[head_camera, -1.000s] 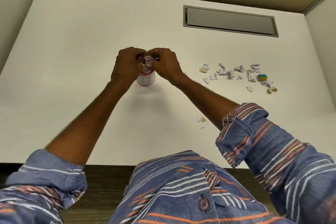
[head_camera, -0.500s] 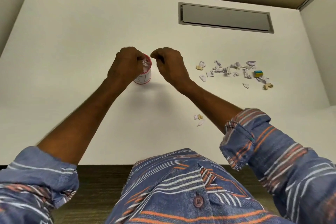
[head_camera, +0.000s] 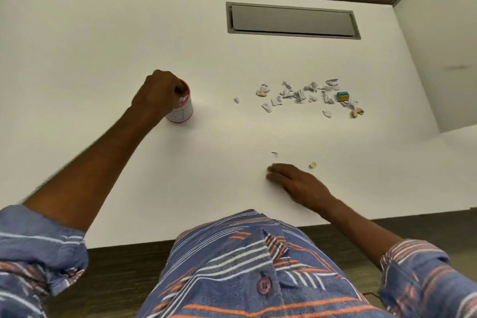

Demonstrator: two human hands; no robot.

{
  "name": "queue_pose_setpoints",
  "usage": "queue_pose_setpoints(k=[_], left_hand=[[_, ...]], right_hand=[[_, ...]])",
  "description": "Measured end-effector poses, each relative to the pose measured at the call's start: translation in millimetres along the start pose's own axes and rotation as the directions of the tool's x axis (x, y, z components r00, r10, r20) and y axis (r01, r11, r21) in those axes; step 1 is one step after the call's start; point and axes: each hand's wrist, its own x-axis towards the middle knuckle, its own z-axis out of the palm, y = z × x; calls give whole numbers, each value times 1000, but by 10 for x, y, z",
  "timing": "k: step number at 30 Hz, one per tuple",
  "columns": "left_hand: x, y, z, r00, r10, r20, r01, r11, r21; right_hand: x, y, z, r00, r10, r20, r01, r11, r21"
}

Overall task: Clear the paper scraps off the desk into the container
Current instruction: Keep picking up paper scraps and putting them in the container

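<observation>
A small white container [head_camera: 182, 114] with a red rim stands on the white desk [head_camera: 103, 59], with paper inside it. My left hand [head_camera: 157, 94] is wrapped around its top and left side. My right hand [head_camera: 296, 183] lies low on the desk near the front edge, fingers stretched out and flat. Just beyond its fingertips lie a white scrap [head_camera: 275, 154] and a yellowish scrap [head_camera: 312, 165]. A scatter of several crumpled paper scraps [head_camera: 296, 93] lies at the right middle, and a lone scrap [head_camera: 236, 100] sits between them and the container.
A blue and yellow block [head_camera: 342, 96] sits among the scraps on the right. A grey recessed hatch [head_camera: 291, 20] is set into the far desk. Partition walls close the back and right side [head_camera: 438, 59]. The desk's front edge runs just above my shirt.
My right hand left the container's mouth and swung down and right to the front of the desk near the loose scraps. My left hand stays on the container.
</observation>
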Motion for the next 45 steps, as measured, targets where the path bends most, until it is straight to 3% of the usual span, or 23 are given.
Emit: queue_pose_setpoints(k=[3,8,10,14,17,20,25,28,31,32,36,39,42,45], left_hand=[[-25,49,-104,998,-11,-65,8,999,-39],[-98,110,-293,982,-41,-186,29,997,-69],[-123,174,-300,973,-44,-226,23,995,-98],[-213,513,-187,952,-33,-303,-53,961,-271],[-229,837,133,969,16,-245,-113,916,-385],[-95,1005,635,991,55,-123,-106,882,-459],[191,1123,1319,999,30,19,-23,950,-311],[325,1161,1572,995,-77,69,92,962,-257],[397,1223,1766,990,-128,56,138,963,-231],[403,1264,1814,990,-127,53,135,967,-214],[400,1450,1968,997,-75,23,78,972,-221],[398,1574,2070,1000,-21,5,21,970,-241],[451,1682,2109,999,25,-28,-30,977,-210],[558,1745,2121,991,120,-51,-125,984,-127]], right_hand=[[-204,262,-55,974,190,-123,-192,981,-8],[-419,433,-226,811,501,-302,-502,861,82],[-499,365,-232,755,588,-291,-564,808,169],[-686,167,-19,686,718,-117,-682,690,240],[-620,81,113,676,732,-87,-718,680,148],[-244,74,121,725,684,-85,-670,728,142],[506,80,95,884,467,-31,-459,878,135],[808,174,76,969,245,42,-248,955,161],[674,293,-21,992,87,96,-107,970,219],[555,345,-61,990,103,99,-126,954,270],[-8,886,-252,976,193,99,-208,964,168],[-392,1482,-334,953,275,-128,-271,961,52],[-485,1894,-515,866,435,-248,-436,898,52],[-448,2158,-640,784,577,-229,-561,817,133]])
